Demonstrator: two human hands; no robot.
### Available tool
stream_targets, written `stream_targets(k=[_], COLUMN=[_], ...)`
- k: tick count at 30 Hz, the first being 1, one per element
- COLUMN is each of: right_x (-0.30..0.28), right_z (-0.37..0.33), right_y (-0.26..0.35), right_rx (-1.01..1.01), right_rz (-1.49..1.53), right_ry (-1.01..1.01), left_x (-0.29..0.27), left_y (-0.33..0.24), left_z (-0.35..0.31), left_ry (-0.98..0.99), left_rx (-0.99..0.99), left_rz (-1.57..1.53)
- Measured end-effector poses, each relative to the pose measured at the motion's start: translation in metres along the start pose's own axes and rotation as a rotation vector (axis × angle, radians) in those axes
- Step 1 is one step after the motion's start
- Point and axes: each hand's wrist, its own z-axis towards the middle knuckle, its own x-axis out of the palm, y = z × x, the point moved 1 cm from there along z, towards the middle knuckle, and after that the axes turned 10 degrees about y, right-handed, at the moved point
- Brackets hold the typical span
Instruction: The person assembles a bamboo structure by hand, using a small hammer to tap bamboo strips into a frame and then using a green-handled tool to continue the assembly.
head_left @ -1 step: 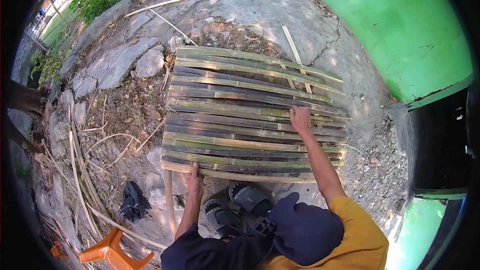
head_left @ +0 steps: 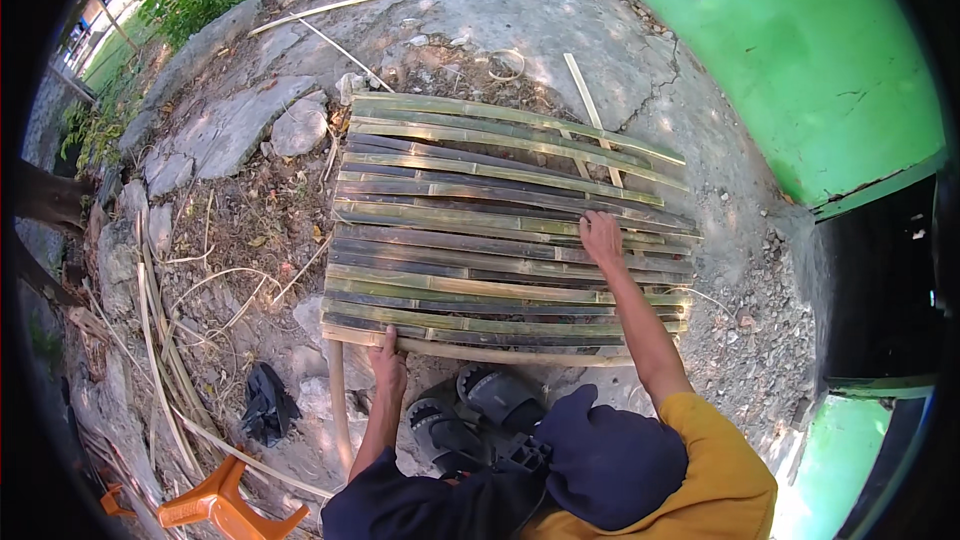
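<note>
Split bamboo slats [head_left: 470, 273], green, brown and dark, lie side by side in a wide panel in front of me, with narrow gaps between them. At the panel's near left edge, my left hand [head_left: 388, 362] is closed on the nearest slat [head_left: 500, 350], its thumb on top and its other fingers hidden below. My right hand [head_left: 601, 237] reaches over the right half of the panel. Its fingers are curled down onto a slat near the middle, and the fingertips are partly hidden. Pale cross strips [head_left: 577, 154] show under the far right slats.
Long bamboo strips [head_left: 165, 380] lie at the left by a black plastic bag [head_left: 268, 403]. An orange plastic stool [head_left: 225, 502] is at the lower left. My sandals [head_left: 500, 398] are just below the panel. A green wall [head_left: 790, 50] rises at the right, with rubble [head_left: 770, 320] nearby.
</note>
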Motion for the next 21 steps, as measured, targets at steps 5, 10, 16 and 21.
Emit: stream_targets(k=[5,10,16,21], right_x=[-0.003,-0.01,-0.023,-0.029], right_z=[-0.007,-0.007,-0.006,0.006], right_y=[-0.005,0.003,0.015,0.011], right_rx=[-0.092,-0.001,0.197,0.216], right_rz=[-0.089,-0.062,0.059,-0.026], right_ry=[-0.033,0.089,0.191,-0.24], left_x=[-0.001,-0.01,-0.003,-0.005], left_y=[0.004,0.002,-0.001,0.002], left_z=[0.003,0.003,-0.001,0.002], left_ry=[-0.002,0.011,-0.016,-0.002], left_rx=[-0.017,-0.003,0.012,-0.022], left_rz=[0.032,0.021,0.007,0.01])
